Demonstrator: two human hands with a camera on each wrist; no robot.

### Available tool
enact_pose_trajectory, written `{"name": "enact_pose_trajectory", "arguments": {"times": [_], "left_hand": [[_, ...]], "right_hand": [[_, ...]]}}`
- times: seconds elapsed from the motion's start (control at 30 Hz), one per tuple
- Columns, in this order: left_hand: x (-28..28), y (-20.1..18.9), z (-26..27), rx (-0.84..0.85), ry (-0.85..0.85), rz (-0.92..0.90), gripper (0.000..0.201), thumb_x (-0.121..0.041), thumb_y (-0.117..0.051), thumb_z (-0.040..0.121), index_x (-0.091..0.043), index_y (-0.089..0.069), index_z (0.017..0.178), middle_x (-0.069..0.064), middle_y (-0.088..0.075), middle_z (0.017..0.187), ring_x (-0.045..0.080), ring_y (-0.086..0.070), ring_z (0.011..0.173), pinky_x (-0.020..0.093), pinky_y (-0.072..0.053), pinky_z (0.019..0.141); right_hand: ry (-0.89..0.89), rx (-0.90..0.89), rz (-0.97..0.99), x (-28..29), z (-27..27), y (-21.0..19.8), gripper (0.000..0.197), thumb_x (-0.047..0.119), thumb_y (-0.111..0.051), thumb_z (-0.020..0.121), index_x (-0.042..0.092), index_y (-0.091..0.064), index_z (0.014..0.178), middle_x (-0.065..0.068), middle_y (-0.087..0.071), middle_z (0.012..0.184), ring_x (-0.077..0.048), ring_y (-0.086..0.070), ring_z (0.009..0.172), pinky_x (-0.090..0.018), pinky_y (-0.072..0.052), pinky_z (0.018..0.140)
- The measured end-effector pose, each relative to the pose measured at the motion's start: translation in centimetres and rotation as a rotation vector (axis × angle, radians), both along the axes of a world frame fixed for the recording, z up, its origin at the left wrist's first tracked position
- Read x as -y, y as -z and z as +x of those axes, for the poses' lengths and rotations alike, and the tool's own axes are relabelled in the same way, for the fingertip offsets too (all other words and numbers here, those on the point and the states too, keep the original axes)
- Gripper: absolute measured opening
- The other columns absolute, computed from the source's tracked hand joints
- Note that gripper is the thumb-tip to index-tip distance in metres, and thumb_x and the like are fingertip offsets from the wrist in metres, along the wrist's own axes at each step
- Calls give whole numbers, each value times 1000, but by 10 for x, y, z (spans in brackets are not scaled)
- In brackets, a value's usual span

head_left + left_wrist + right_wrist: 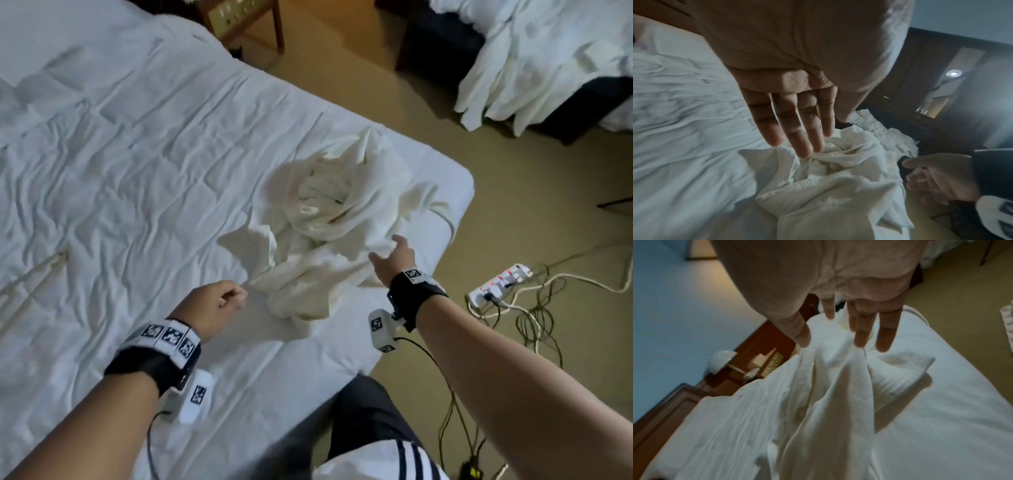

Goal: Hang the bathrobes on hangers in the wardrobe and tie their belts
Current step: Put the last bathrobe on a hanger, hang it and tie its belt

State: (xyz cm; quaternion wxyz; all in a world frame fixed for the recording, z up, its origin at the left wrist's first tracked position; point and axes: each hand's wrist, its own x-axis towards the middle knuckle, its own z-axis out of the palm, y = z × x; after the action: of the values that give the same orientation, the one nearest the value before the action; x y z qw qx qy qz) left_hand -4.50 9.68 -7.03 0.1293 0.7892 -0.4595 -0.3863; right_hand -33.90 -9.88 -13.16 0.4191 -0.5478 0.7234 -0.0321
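Observation:
A crumpled cream bathrobe (329, 222) lies in a heap on the white bed (137, 154), near its right corner. My right hand (394, 257) hovers over the robe's near right edge with its fingers spread. In the right wrist view the fingertips (861, 340) are at the fabric (828, 394); I cannot tell if they touch it. My left hand (219, 301) is just left of the heap and holds nothing. In the left wrist view its fingers (797, 129) are straight above the robe (838, 186). A cream belt (34, 277) lies stretched on the bed at far left.
A second bed with white linen (548, 58) stands at the top right across a strip of beige carpet. A power strip (500, 284) and tangled cables lie on the floor right of the bed. A wooden nightstand (246, 20) is at the top.

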Motion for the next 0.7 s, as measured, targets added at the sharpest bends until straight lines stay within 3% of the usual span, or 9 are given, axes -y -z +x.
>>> {"name": "enact_pose_trajectory", "arguments": {"times": [0.07,0.1,0.17,0.2,0.33,0.43,0.53,0.63,0.7], "left_hand": [[20,3,7,25,-31,44,12,-25,-56,92,-29,-66,87,-13,-71,83,10,-67,77,31,-55,78],[29,3,10,37,-53,66,12,-25,-56,92,-30,-66,87,-13,-71,85,9,-67,78,30,-54,78],[46,5,16,48,-100,78,11,-26,-56,92,-30,-67,89,-13,-71,86,9,-67,80,29,-54,79],[54,8,20,47,-113,75,11,-27,-56,92,-30,-66,88,-12,-71,86,10,-67,80,31,-54,80],[84,31,28,-27,-177,41,7,-36,-57,90,-32,-63,90,-5,-71,89,12,-69,79,37,-54,84],[104,52,20,-175,-364,-29,48,-59,-56,81,-29,-58,117,3,-67,117,17,-65,102,39,-50,96],[107,63,7,-313,-629,93,89,-73,-58,71,-25,-34,142,1,-56,132,24,-57,116,40,-45,100],[68,68,7,-228,-772,193,57,-48,-74,74,-19,-57,120,2,-67,111,23,-61,95,29,-47,85],[27,71,10,-203,-848,155,43,-45,-73,76,-19,-63,109,-1,-68,103,22,-62,92,27,-46,83]], "right_hand": [[191,4,124,45,5,9,97,56,-69,77,19,-18,151,-18,-48,134,-37,-58,111,-39,-47,90],[270,31,204,64,7,14,96,56,-70,77,13,-23,149,-18,-52,124,-36,-63,99,-36,-51,79],[287,79,299,93,19,19,69,45,-69,80,8,-48,134,-13,-60,99,-30,-65,73,-33,-56,60],[251,82,294,104,30,21,58,41,-63,82,8,-53,130,-11,-63,99,-29,-66,74,-34,-58,61],[-34,121,130,110,96,38,46,37,-44,93,12,-50,132,-12,-55,133,-32,-55,116,-40,-43,100],[-361,232,145,53,139,20,39,25,-48,99,3,-52,131,-16,-54,133,-30,-50,122,-31,-33,101],[-816,301,323,-23,149,8,44,33,-50,97,12,-51,136,-12,-56,134,-26,-51,124,-30,-35,103],[-1027,322,383,-67,142,6,38,37,-50,94,26,-55,129,-4,-63,125,-21,-57,115,-28,-41,97],[-1072,331,365,-87,140,1,39,31,-55,90,35,-55,129,1,-65,119,-17,-60,108,-27,-45,90]]}}
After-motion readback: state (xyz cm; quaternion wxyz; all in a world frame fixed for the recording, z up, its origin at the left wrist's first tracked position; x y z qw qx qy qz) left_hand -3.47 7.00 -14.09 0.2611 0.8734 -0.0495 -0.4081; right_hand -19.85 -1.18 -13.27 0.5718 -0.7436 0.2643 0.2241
